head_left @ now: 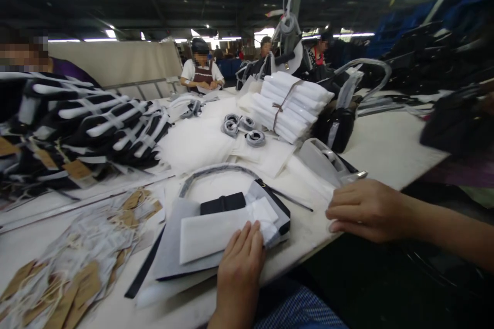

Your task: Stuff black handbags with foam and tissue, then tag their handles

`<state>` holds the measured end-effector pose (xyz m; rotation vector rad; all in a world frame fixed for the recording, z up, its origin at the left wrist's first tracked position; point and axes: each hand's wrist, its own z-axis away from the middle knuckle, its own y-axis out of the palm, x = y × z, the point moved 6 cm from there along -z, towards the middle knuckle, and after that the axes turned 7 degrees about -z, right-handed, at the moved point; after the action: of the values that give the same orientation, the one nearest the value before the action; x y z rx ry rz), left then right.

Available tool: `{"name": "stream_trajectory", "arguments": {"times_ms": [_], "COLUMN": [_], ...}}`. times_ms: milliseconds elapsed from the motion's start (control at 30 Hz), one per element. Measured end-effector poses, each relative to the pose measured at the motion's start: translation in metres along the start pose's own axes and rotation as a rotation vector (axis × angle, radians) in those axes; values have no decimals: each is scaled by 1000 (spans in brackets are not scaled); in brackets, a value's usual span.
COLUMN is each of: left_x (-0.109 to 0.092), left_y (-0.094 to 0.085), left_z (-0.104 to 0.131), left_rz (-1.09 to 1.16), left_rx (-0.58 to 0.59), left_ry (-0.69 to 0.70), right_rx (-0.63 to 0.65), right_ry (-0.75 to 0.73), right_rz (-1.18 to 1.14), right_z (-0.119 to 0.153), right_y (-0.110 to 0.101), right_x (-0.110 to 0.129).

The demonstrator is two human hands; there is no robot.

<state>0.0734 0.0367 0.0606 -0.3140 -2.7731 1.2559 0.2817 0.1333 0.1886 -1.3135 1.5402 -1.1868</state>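
A handbag with a grey-wrapped handle lies flat in front of me, covered by a pale grey sheet. A folded white padding strip rests across it below a black strap. My left hand lies with fingers stretched out on the strip's right part and some crinkled clear wrapping. My right hand is at the table edge, fingers curled and pressed together; what they hold, if anything, is hidden. Just beyond it stands a grey tape dispenser with a metal tip.
Tags in clear bags spread at the left. Stacked black bags with white wrapping rise behind them. Wrapped grey coils and a tied white bundle lie further back. A co-worker sits across the table.
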Motion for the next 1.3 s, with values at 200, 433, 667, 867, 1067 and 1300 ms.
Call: {"name": "stream_trajectory", "arguments": {"times_ms": [200,433,667,867,1067,1300], "left_x": [-1,-2,-2,-2,0,0], "left_y": [0,0,0,-1,-8,-13], "left_z": [-1,-2,-1,-2,-9,-12], "left_rz": [29,53,76,96,87,73], "left_rx": [32,-40,-36,-46,-99,-157], "left_ry": [-4,-49,-128,-55,-54,-67], "right_rx": [284,616,825,863,992,839], "right_ry": [-179,-237,-239,-251,-231,-237], "right_rz": [-240,-194,-109,-51,-92,-22], "right_z": [-90,-153,-173,-186,-196,-208], "right_y": [43,102,122,130,146,149], "right_x": [-9,-23,-21,-19,-17,-35]}}
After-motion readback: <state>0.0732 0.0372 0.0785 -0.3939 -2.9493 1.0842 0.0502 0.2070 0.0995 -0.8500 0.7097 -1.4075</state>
